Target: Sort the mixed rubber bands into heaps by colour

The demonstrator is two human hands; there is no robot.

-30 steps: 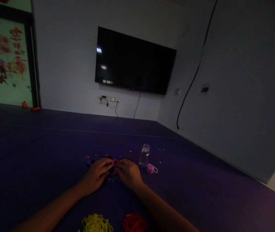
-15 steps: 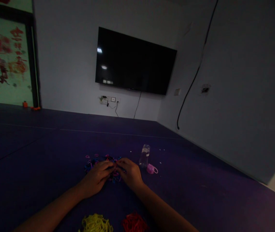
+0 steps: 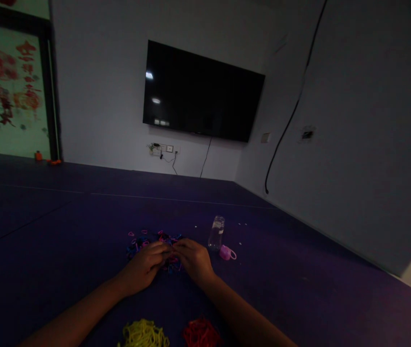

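Observation:
My left hand (image 3: 150, 262) and my right hand (image 3: 194, 260) meet over a loose pile of small pink, blue and dark elastic bands (image 3: 173, 264). Fingers of both hands are drawn together and their tips touch or nearly touch at the pile's middle. What sits between the fingertips is too small and dark to make out. A few single pink bands (image 3: 130, 234) lie beyond the left hand. Close to my body are a heap of yellow bands (image 3: 144, 333) and a heap of red bands (image 3: 201, 332), between my forearms.
Right of my hands are a clear plastic bottle (image 3: 216, 233) and a pink cap with a loop (image 3: 226, 252), both on the dark purple surface (image 3: 292, 289). Small white scraps (image 3: 240, 243) lie farther right. A television (image 3: 203, 91) hangs on the far wall; a black cable (image 3: 292, 113) dangles at right.
The fingers have shifted slightly and drawn closer together over the pile. The bottle, cap and coloured heaps stay put.

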